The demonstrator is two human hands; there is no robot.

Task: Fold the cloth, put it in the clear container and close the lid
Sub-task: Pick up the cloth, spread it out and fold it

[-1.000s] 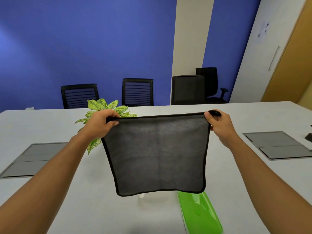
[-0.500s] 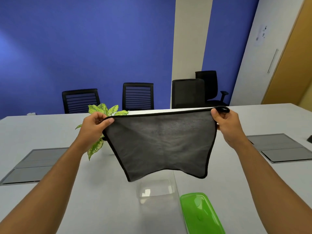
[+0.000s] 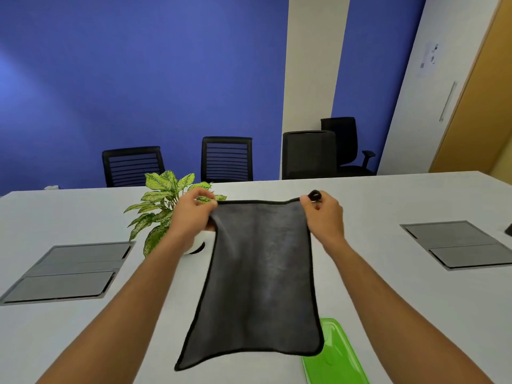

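A dark grey cloth (image 3: pixel 260 278) with a black hem hangs spread out in front of me. My left hand (image 3: pixel 191 217) pinches its top left corner and my right hand (image 3: pixel 324 214) pinches its top right corner, where a small black loop sticks up. The cloth's lower edge reaches down near the table and hides the clear container. The green lid (image 3: pixel 335 356) lies flat on the table at the lower right, partly behind the cloth.
A potted plant (image 3: pixel 163 206) with green-and-white leaves stands on the white table (image 3: pixel 83 328) just behind my left hand. Grey cable hatches (image 3: pixel 69 270) are set into the table at left and another (image 3: pixel 457 242) at right. Black office chairs line the far side.
My hands have come closer together and dropped lower. The cloth now hangs longer and narrower and covers the clear container, which showed half a second ago.
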